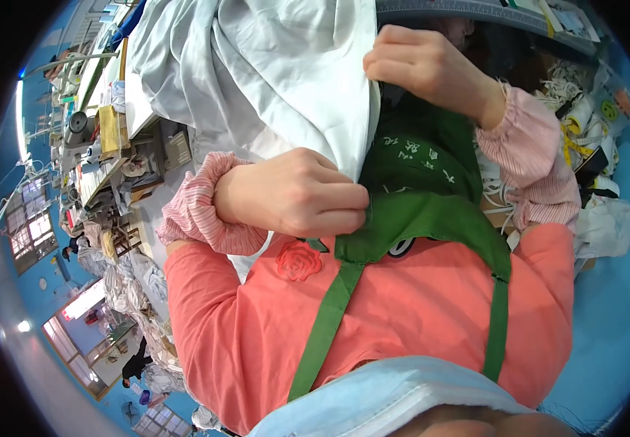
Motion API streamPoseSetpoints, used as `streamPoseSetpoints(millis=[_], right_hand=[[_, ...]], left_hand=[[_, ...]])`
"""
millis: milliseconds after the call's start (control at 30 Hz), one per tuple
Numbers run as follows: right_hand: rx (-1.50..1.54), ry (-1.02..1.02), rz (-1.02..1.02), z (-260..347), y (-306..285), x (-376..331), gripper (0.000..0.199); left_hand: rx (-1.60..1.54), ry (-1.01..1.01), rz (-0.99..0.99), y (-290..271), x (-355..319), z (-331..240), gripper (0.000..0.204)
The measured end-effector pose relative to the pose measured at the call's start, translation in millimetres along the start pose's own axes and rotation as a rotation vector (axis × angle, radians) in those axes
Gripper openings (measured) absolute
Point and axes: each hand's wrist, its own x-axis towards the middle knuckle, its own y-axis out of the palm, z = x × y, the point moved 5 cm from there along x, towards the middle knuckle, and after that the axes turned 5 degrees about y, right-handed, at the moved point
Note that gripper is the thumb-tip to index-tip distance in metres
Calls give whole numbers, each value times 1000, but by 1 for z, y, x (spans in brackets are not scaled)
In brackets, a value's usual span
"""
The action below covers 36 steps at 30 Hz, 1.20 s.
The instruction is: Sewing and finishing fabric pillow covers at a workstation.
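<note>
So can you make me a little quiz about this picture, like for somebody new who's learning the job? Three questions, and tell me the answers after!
1. What are the left fingers and the right fingers both holding?
2. True or false: the left fingers are farther from the coral shirt than the right fingers are.
3. Pick one: the red decoration on the shirt is shaped like
a) a star
b) a rose
c) a fish

Key:
1. A white cloth, by its edge.
2. False: the left fingers are nearer to the shirt.
3. b
</note>
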Motion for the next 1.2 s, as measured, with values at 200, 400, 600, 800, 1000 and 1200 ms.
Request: streamPoseSetpoints(millis=[200, 400, 600, 800, 1000, 1200], right_hand=[[-131, 287, -34, 3, 19, -76, 17], [39, 592, -95, -13, 59, -118, 23], [93, 719, -84, -39, 74, -139, 22], [134, 742, -101, -71, 70, -124, 22], [113, 760, -103, -97, 69, -116, 24], [84, 782, -94, -103, 70, -116, 24]], left_hand=[[-210, 31, 58, 3, -4, 42, 17], [598, -951, -519, -29, -140, 251, 55], [807, -1347, -274, -37, -206, 315, 69], [755, -1231, -328, -67, -233, 353, 74], [781, -1184, -358, -85, -243, 389, 75], [875, -1222, -293, -85, -244, 401, 76]])
